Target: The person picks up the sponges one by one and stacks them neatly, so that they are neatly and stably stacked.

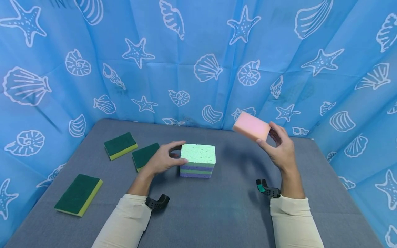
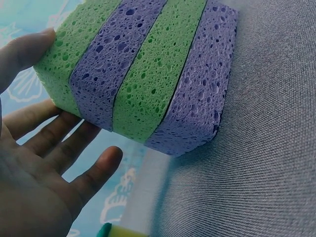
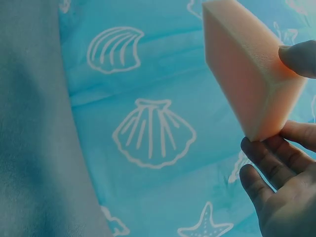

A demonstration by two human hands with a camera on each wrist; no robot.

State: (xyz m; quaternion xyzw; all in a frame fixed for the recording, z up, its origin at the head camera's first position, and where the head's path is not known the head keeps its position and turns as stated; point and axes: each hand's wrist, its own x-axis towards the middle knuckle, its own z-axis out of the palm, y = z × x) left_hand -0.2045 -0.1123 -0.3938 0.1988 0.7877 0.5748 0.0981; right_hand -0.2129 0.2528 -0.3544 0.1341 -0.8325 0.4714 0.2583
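On a grey table [image 1: 229, 213], a green-and-purple sponge stack [image 1: 197, 162], left hand [image 1: 163, 157] — loosely spread — gripping its top layer [image 1: 198, 153], right hand [image 1: 283, 150], also part-spread, pinching a pink sponge [image 1: 251, 126] raised above the table.

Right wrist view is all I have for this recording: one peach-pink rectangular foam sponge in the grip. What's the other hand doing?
Observer: The left hand holds the left end of a rectangular stack of porous green and purple sponges.
Reviewer: How many layers?
Observer: Four, alternating, with green on top.
Reviewer: Anything else on the gray cloth-covered table?
Observer: Three rectangular scrub sponges, dark green over yellow, lie left of the stack.
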